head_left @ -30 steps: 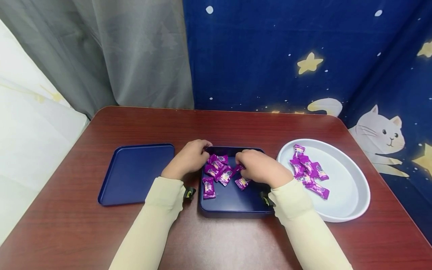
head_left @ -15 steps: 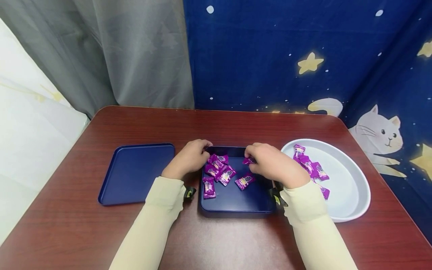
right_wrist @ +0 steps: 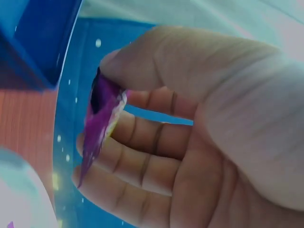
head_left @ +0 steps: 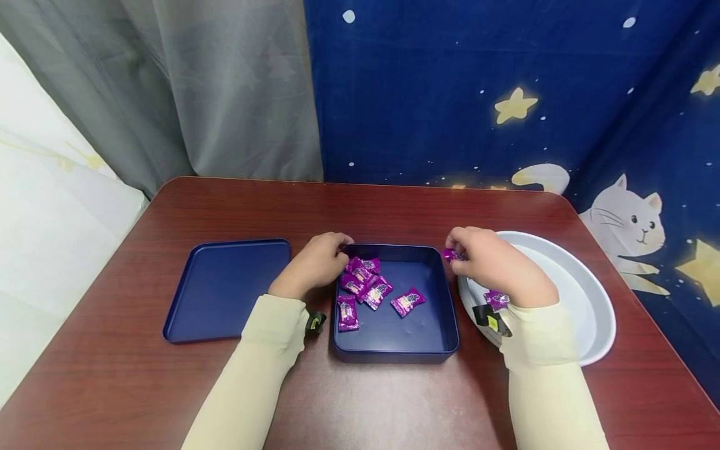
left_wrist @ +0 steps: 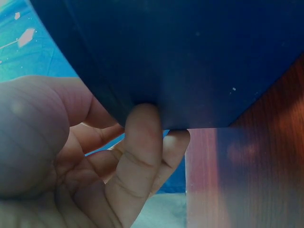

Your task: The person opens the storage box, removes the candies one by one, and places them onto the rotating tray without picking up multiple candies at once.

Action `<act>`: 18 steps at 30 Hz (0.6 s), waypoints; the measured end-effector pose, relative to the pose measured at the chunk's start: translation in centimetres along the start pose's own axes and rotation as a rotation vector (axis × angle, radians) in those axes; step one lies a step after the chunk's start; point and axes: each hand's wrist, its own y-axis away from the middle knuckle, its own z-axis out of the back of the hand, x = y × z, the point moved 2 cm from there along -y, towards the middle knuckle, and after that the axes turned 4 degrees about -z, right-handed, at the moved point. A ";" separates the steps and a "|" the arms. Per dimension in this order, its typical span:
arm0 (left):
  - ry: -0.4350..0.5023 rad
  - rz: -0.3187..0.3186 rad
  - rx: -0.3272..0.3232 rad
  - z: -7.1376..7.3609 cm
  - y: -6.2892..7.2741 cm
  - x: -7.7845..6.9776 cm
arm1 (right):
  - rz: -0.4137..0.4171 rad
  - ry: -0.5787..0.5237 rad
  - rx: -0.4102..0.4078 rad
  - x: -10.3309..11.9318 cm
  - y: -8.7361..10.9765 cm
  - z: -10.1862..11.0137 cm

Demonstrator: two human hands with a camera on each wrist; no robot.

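A deep navy box (head_left: 394,357) stands mid-table with several purple wrapped candies (head_left: 360,275) heaped toward its left side. One more candy (head_left: 408,302) lies apart near the box's middle. My left hand (head_left: 311,265) holds the box at its far left corner; the left wrist view shows its fingers (left_wrist: 142,137) against the box's outer wall. Between the box and a round white tray, my right hand (head_left: 500,265) is raised, pinching a purple wrapped candy (right_wrist: 102,116) between thumb and fingers. That hand and sleeve hide most candies on the white tray (head_left: 585,294).
A flat navy lid (head_left: 230,290) lies on the table to the left of the box. Under my right wrist, a candy (head_left: 497,300) shows on the white tray. Curtains (head_left: 427,94) hang behind the far table edge.
My right hand has lifted a candy from the box and carried it right, over the box's rim toward the white tray. My left hand has stayed at the box's corner.
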 end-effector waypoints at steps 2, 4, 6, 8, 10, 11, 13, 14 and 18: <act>-0.003 -0.004 0.001 0.0 0.0 0.0 | -0.009 -0.004 -0.007 -0.8 0.2 0.3; -0.005 -0.003 0.002 0.0 0.0 0.1 | -0.025 -0.015 -0.009 -1.7 0.4 0.5; -0.007 -0.006 0.002 0.1 -0.1 0.1 | -0.042 -0.027 -0.004 -2.5 0.5 0.6; -0.007 -0.007 0.000 0.1 -0.1 0.1 | -0.072 -0.034 0.001 -3.4 0.6 0.8; -0.005 -0.008 0.000 0.1 -0.1 0.2 | -0.114 -0.036 0.010 -4.2 0.8 0.8; -0.007 -0.011 0.000 0.1 -0.1 0.2 | -0.136 -0.037 0.016 -4.6 0.9 0.9; -0.005 -0.008 -0.001 0.1 -0.1 0.2 | -0.185 -0.037 0.030 -5.3 1.2 0.9; -0.004 -0.006 0.000 0.1 -0.1 0.2 | -0.205 -0.037 0.036 -5.6 1.3 0.9; -0.001 -0.002 0.001 0.1 -0.1 0.1 | -0.261 -0.051 0.060 -6.7 1.6 0.8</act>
